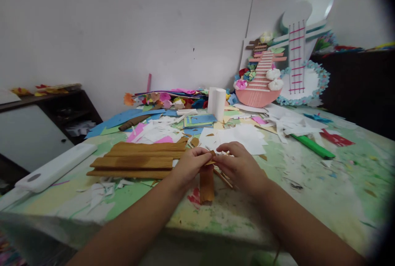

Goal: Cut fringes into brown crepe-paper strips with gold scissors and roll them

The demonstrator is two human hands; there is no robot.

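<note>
My left hand (189, 166) and my right hand (239, 168) meet over the paint-stained table (308, 192), fingers pinched together on a strip of brown crepe paper (206, 183). The strip hangs down from between the fingertips to the tabletop. Both hands are closed on it. Just left of my left hand lies a stack of long brown crepe-paper strips (138, 159). A thin stick pokes out beneath my right hand, partly hidden.
White paper sheets (237, 137) and coloured scraps cover the table's middle. A white roll (217, 102) stands behind them, a green marker (311, 145) lies to the right, a paper-craft guitar model (268, 76) leans on the wall, and a white long box (55, 167) sits at left.
</note>
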